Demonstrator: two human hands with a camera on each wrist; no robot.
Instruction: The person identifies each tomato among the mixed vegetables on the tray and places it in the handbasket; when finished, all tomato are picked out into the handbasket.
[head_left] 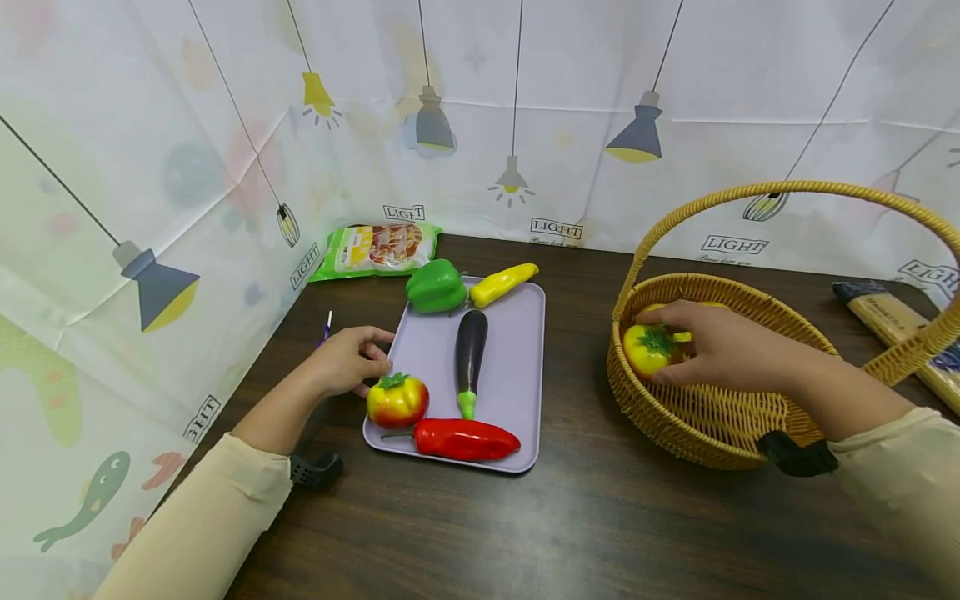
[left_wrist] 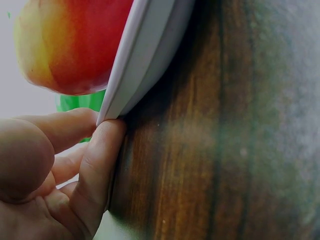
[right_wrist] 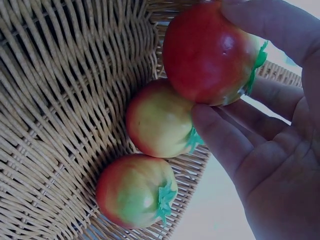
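My left hand (head_left: 348, 362) pinches the left rim of a pale lilac tray (head_left: 513, 358) between thumb and fingers. Just beside those fingers a red-and-yellow tomato (head_left: 397, 402) sits on the tray. The tray also bears a red pepper (head_left: 465, 440), an eggplant (head_left: 471, 350), a green bell pepper (head_left: 437, 287) and a yellow pepper (head_left: 504, 285). Inside the wicker basket (head_left: 652, 417), my right hand (head_left: 727, 346) grips another tomato (right_wrist: 212, 55) with thumb and fingers around it. Two more tomatoes, one nearer (right_wrist: 162, 120) and one farther (right_wrist: 135, 190), lie along the basket wall.
Behind the tray lies a green food packet (head_left: 386, 250), against the printed wall sheet. A spaghetti pack (head_left: 892, 325) is right of the basket. The tall basket handle (head_left: 787, 187) arches above my right hand. A thin purple-and-white object (head_left: 327, 327) shows beyond my left hand.
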